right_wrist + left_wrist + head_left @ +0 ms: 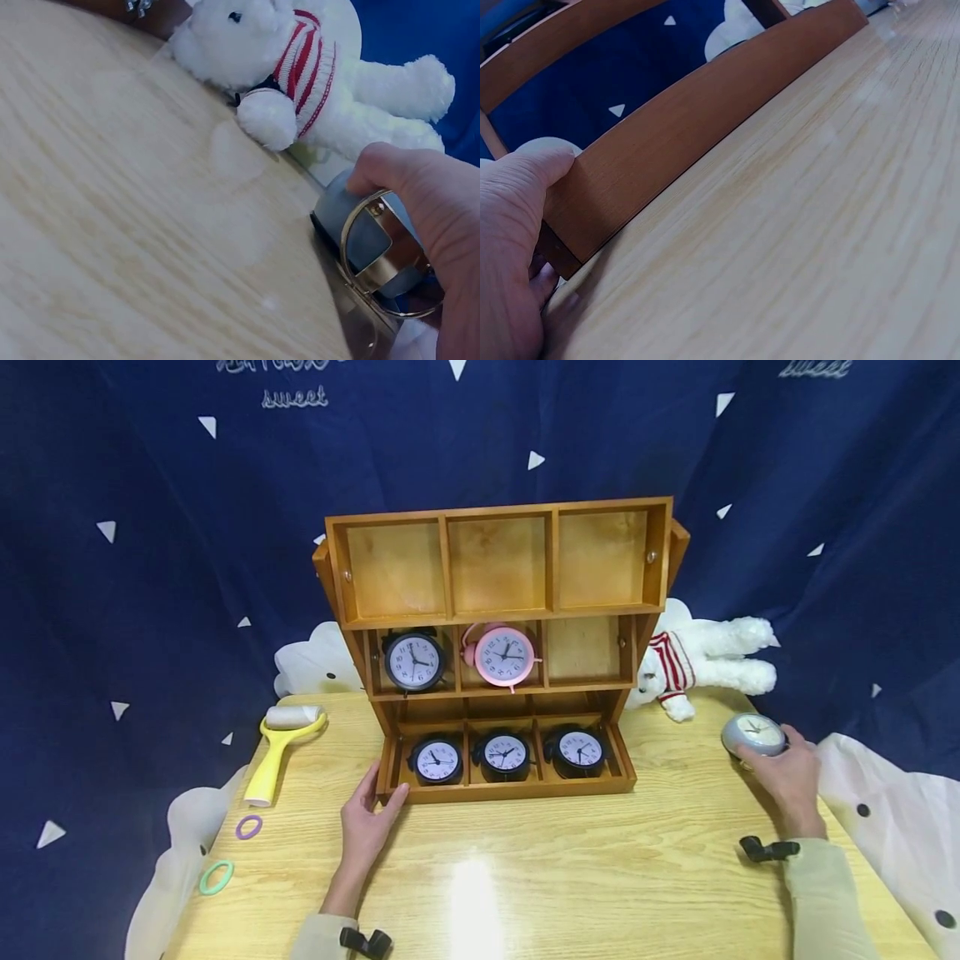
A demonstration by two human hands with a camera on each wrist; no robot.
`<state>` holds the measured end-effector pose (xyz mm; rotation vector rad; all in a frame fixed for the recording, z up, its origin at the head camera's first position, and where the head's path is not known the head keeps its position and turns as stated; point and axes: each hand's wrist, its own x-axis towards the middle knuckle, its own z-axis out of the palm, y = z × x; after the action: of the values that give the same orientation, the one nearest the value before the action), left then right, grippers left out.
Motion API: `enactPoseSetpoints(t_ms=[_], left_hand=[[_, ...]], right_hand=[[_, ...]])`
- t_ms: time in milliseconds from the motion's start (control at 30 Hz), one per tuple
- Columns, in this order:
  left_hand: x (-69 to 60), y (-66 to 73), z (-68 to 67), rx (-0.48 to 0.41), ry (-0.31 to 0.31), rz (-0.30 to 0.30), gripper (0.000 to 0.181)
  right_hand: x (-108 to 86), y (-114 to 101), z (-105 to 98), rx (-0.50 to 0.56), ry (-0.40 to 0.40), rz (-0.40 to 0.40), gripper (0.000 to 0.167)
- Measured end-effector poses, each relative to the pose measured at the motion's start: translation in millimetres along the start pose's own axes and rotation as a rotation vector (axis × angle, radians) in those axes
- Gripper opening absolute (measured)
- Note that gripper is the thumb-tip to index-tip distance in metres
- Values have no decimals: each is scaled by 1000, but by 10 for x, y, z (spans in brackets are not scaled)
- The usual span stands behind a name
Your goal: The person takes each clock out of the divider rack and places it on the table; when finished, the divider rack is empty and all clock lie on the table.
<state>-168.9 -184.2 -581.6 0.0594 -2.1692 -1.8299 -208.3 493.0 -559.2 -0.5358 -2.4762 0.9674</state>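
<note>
My left hand point(365, 818) grips the front left corner of a three-tier wooden shelf point(517, 789). In the left wrist view its thumb lies over the front board point(705, 97), with the fingers round the side. At the right of the table my right hand point(791, 772) holds a grey-blue alarm clock point(731, 737), its pale dial facing up. A gold ring-shaped handle point(349, 232) shows on that clock in the right wrist view. Three black alarm clocks point(506, 753) sit in the bottom tier. The middle tier holds a black clock point(414, 662) at left and a pink clock point(505, 657) in the centre.
A white plush toy point(712, 656) in a red-striped top lies behind the table's right side. On the left are a yellow lint roller point(273, 760), a purple ring point(249, 827) and a green ring point(217, 877). A dark blue curtain point(187, 527) hangs behind.
</note>
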Motion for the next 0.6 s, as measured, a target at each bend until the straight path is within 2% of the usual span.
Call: enactPoseSetpoints(t_ms=[167, 367, 600], left_hand=[[-4, -20, 2, 24, 9, 0, 72], [-6, -7, 4, 33, 17, 7, 72], [5, -19, 15, 13, 12, 9, 70]], right_hand=[[-60, -111, -37, 21, 33, 19, 92], [-110, -363, -110, 66, 133, -41, 84], [-227, -604, -134, 111, 137, -70, 83]])
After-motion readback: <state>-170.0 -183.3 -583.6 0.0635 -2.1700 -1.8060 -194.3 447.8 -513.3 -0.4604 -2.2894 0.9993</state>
